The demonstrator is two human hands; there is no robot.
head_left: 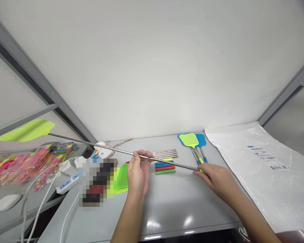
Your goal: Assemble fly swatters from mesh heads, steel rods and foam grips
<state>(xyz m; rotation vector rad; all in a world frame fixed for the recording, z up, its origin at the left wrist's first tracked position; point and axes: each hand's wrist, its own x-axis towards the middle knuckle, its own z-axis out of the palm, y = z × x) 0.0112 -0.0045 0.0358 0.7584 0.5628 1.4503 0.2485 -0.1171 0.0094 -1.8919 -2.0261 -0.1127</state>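
A fly swatter with a yellow-green head [27, 131] and a long, drawn-out metal rod stretches across the view, tilted up to the left. My right hand [214, 176] is closed around its yellow handle end. My left hand [138, 173] pinches the rod near its middle, fingers curled. Beyond the hands lie several loose metal rods [166, 154] and a row of coloured grips [165, 167]. Loose green mesh swatter heads [123, 177] sit left of my left hand, partly hidden by it. Several short swatters [188, 140] with yellow-green and blue heads lie beyond my right hand.
A large white plastic mailing bag [238, 152] covers the right side of the grey table [182, 209]. White power strips [68, 180] with cables stand at the left. Bagged colourful items [43, 162] lie on a neighbouring surface. A pixelated patch hides something beside the swatter heads.
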